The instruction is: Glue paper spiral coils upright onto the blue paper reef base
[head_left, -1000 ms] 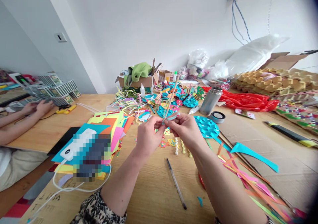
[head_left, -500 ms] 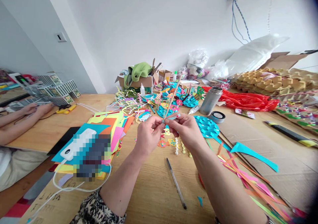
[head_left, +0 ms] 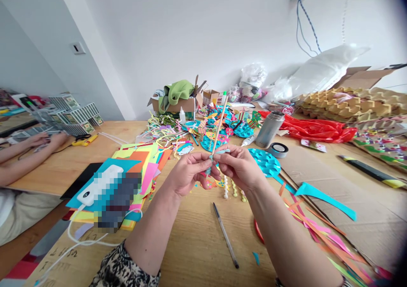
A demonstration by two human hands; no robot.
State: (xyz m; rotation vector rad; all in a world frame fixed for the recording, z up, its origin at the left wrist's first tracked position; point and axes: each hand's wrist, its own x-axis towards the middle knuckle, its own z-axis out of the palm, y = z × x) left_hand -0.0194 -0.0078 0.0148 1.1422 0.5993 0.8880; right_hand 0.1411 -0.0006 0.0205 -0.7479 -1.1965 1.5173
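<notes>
A thin pale wooden stick (head_left: pixel 220 123) stands nearly upright between my hands above the table. My left hand (head_left: pixel 187 173) is closed round its lower part, thumb and fingers pinched together. A narrow light blue strip (head_left: pixel 208 171) is coiled round the stick's lower end. My right hand (head_left: pixel 243 167) pinches the strip's loose end close to the stick, and part of the strip sticks out over the fingers. Behind and below the hands lie small coloured paper fish (head_left: pixel 220 184) and several wavy white and yellow strands (head_left: pixel 234 188). A pen (head_left: pixel 225 235) rests on the table nearer to me.
Coloured paper sheets (head_left: pixel 149 174), a white power bank (head_left: pixel 101 184) and a cable are at left. To the right are a metal flask (head_left: pixel 270 129), a blue egg-tray disc (head_left: pixel 265 162), cardboard (head_left: pixel 321 176) and a cutter knife (head_left: pixel 370 170). Another person's hands (head_left: pixel 54 143) work at far left.
The stick has turned more upright and shifted slightly left at its top. More of the light blue coil now shows below my fingers. Both hands have shifted slightly while still pinching.
</notes>
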